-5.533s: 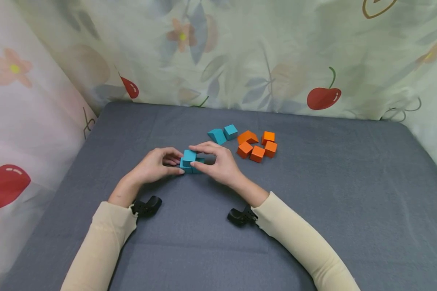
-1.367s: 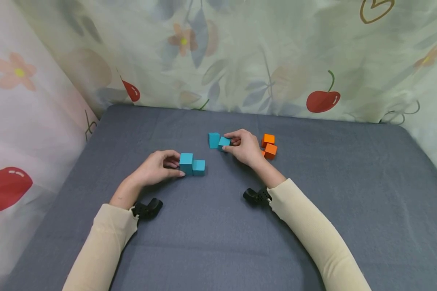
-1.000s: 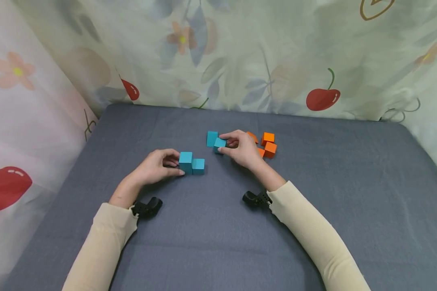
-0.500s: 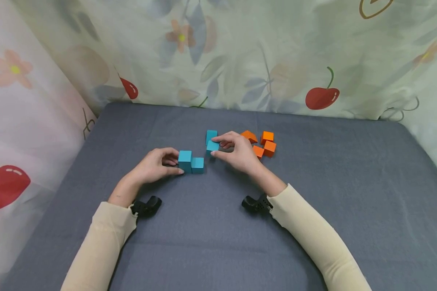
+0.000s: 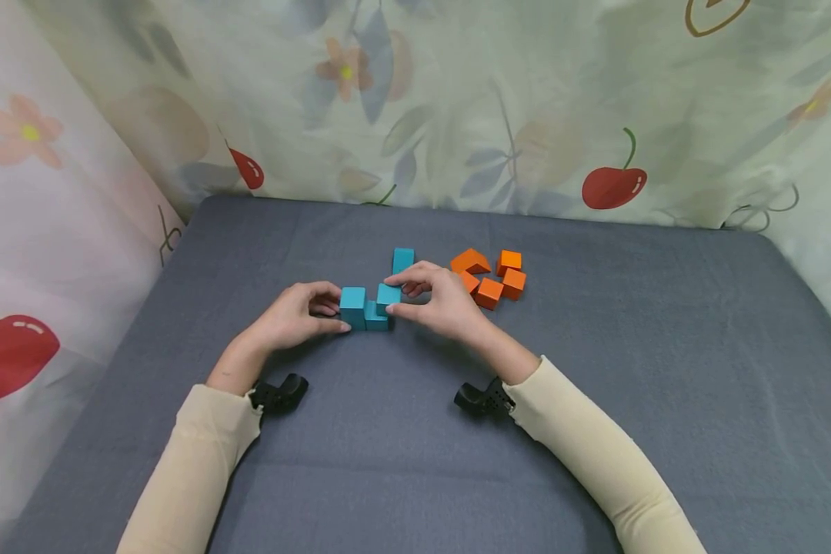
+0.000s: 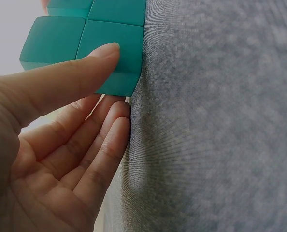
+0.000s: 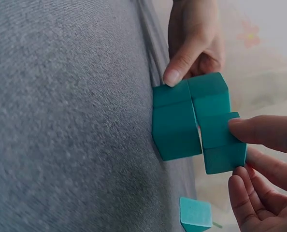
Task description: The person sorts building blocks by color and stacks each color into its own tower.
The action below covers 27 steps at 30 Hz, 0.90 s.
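Note:
In the head view my left hand [image 5: 292,315] grips a two-cube blue stack at its lower cube; the left wrist view shows the thumb pressed across that lower cube [image 6: 126,41], fingers on the far side. On it sits an upper cube [image 5: 352,298]. Beside the stack, a second bottom cube [image 5: 377,324] lies on the cloth. My right hand [image 5: 445,302] pinches another blue cube [image 5: 388,297] between thumb and fingers. From the right wrist view, this held cube [image 7: 221,133] is just over the second bottom cube [image 7: 175,130], a narrow gap visible between them.
A blue wedge-shaped block [image 5: 403,260] lies behind the right hand. To the right are several orange cubes [image 5: 514,284] and an orange triangular block [image 5: 471,261]. Grey cloth [image 5: 374,462] covers the table, and a printed curtain [image 5: 443,100] hangs behind.
The right hand has released a cube atop the left stack, then taken another cube from beside the blue wedge and carried it left over the second bottom cube. The left hand stays put.

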### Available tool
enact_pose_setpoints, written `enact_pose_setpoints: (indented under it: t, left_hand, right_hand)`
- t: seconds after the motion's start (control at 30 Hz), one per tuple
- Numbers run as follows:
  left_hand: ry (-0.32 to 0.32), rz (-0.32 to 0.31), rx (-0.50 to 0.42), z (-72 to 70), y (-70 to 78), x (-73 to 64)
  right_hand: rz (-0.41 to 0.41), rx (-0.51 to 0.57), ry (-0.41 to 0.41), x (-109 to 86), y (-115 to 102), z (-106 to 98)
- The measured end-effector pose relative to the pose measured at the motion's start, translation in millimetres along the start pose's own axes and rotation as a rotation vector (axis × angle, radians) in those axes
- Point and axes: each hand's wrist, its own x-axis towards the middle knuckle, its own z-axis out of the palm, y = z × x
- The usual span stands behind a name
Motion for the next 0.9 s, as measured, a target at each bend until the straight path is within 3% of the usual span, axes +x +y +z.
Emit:
enact_pose_setpoints:
  t: [0.9]
  left_hand:
    - [0.005, 0.006, 0.0, 2.1, -1.6, 0.1]
  right_hand:
    - [-0.07, 0.025, 0.024, -1.8, -3.6, 15.4]
